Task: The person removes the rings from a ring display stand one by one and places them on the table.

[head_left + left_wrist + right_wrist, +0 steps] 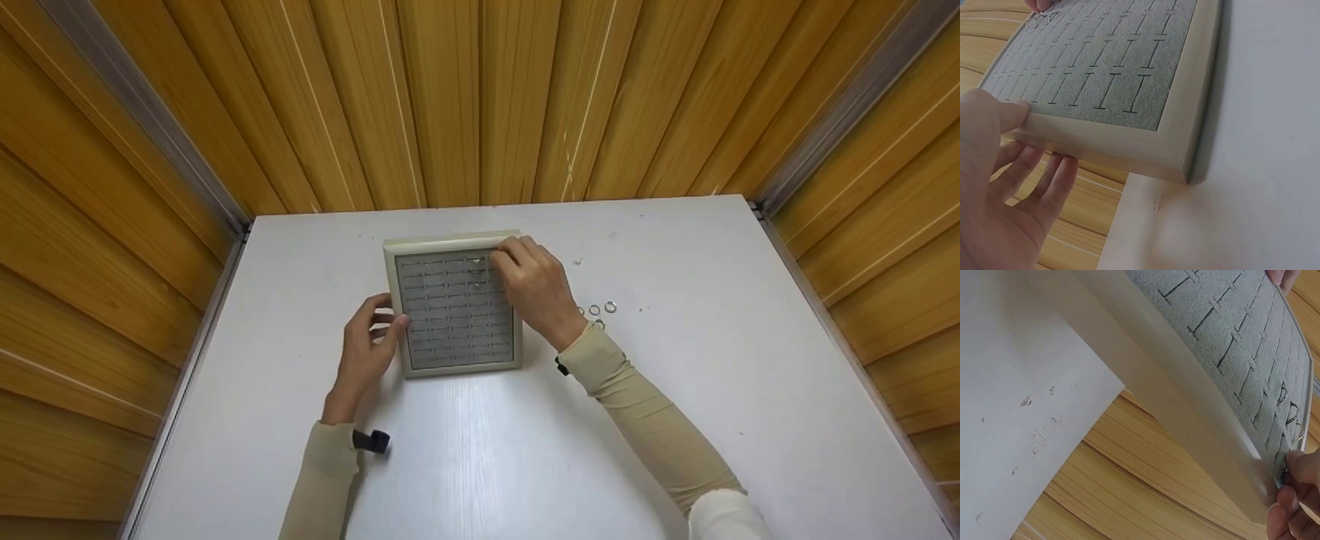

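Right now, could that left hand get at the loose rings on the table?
Probably not easily: the left hand holds the ring tray, which, along with the right hand, stands between it and the loose rings.

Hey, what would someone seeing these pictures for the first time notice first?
Probably the pale-rimmed grey ring tray near the middle of the head view, with the left hand gripping its side. Next, the few small rings set near its top right, beside the right hand. Loose rings lie on the white table, right of the tray.
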`<state>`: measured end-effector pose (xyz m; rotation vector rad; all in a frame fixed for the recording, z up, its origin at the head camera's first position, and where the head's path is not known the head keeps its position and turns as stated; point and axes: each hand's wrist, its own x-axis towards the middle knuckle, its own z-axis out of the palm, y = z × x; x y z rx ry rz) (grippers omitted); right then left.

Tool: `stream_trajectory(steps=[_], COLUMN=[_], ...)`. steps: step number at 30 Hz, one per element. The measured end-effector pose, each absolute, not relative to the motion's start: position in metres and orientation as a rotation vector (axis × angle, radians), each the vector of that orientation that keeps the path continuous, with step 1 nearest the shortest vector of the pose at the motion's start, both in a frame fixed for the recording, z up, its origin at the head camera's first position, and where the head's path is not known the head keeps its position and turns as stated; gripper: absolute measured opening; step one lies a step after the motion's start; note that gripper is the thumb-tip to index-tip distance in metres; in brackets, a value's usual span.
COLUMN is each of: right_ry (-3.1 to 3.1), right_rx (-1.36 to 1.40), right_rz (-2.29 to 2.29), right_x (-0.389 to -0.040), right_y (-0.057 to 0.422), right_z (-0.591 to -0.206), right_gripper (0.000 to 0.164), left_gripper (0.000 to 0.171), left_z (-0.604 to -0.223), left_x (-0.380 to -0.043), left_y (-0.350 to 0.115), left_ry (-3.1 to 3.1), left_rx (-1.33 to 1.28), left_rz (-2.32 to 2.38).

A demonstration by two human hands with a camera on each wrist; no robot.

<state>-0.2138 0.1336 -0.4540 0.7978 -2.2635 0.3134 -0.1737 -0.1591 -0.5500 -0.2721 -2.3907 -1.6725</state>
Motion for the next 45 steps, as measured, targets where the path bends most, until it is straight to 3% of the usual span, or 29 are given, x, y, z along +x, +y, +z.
stream_trajectory(steps=[7,14,24,37,45], right_ry=[-2.276,-2.259,-2.258,-2.265,-2.25], right_rx=[0.811,0.822,0.855,0.879,0.891], right_rz=[0.387,0.446,0.485,0.557,0.589], right_x=[-0.214,-0.215,-0.213,-0.212,-0.211], right_y=[0.135,0.136,0.138,0.142,0.145], right_z=[-0.455,-0.455,-0.453,-0.454,-0.455], right_gripper=[0.014,0.004,0.014,0.015,0.007], left_gripper=[0.04,0.042,0.039,0.043,0.041], left_z=[-0.55,-0.55,-0.552,-0.553,-0.552], left_x=[-0.173,-0.175,-0.175,-0.174,-0.175], left_y=[-0.159,-0.16,-0.159,-0.16,-0.16], left_ry=[-2.398,-2.384,-2.394,-2.404,-2.403], left_rx=[-0.267,-0.28,-0.285,-0.28,-0.274], left_rz=[-1.663,-1.672,-1.651,-1.644,-1.653])
